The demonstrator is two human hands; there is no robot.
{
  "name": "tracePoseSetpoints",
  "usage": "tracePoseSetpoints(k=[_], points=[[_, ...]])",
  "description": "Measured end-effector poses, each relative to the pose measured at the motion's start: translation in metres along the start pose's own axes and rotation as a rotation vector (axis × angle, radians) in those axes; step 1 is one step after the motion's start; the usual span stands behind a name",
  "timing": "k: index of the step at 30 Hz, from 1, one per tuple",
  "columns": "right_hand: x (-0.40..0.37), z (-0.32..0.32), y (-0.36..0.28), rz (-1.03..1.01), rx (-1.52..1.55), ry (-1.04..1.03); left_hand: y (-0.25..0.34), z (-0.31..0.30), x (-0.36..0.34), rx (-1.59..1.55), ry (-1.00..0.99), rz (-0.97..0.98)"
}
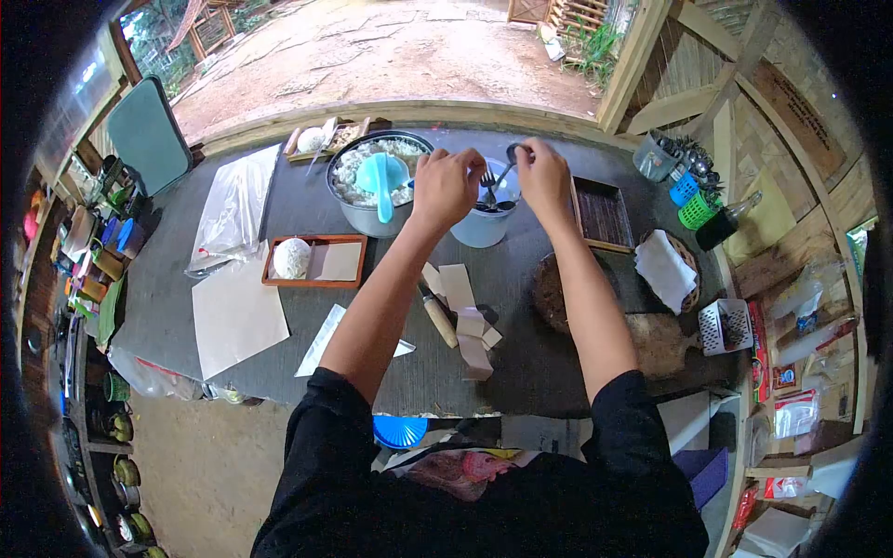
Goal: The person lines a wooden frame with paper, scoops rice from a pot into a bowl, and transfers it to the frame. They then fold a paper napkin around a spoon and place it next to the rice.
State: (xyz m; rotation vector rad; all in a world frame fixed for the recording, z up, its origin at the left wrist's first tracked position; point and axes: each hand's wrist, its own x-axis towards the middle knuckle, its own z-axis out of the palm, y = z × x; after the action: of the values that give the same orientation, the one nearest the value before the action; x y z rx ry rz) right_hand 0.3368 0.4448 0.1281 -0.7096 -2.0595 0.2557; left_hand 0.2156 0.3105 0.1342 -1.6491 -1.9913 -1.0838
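A translucent white tub (pixel 479 232) stands near the middle of the dark table, with metal cutlery in it. Over its left rim is my left hand (pixel 446 189), fingers curled together. A fork (pixel 488 180) shows close beside those fingertips, tines up; what they pinch is hidden. My right hand (pixel 543 179) is closed on a spoon (pixel 507 171) above the tub's right side. Left of the tub, a large pot (pixel 372 220) holds white rice, with a light-blue scoop (pixel 383 186) lying on top. A rice mound (pixel 292 259) sits on a small wooden tray (pixel 321 282).
Brown paper (pixel 240 316) and plastic sheets (pixel 237 205) lie at the left. A wooden-handled knife (pixel 439 321) rests beside paper strips (pixel 473 335). To the right are a slatted tray (pixel 602 214), a napkin-lined basket (pixel 666 270), a chopping board (pixel 656 344) and cutlery cups (pixel 693 212).
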Motion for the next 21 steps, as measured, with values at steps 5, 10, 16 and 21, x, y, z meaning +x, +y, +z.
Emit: tracePoseSetpoints(k=[5,10,16,21], points=[[0.004,-0.025,-0.036,0.084,0.294,0.302,0.012,-0.045,0.004,-0.331,0.120,-0.105],[-0.010,-0.037,-0.097,0.095,0.855,0.397,0.032,-0.115,-0.021,-0.535,0.111,-0.203],[-0.095,-0.018,-0.171,-0.073,0.445,0.203,0.018,-0.160,-0.099,-0.669,0.145,-0.417],[-0.171,0.035,-0.214,-0.034,0.488,0.008,-0.018,-0.160,-0.165,-0.689,0.197,-0.551]])
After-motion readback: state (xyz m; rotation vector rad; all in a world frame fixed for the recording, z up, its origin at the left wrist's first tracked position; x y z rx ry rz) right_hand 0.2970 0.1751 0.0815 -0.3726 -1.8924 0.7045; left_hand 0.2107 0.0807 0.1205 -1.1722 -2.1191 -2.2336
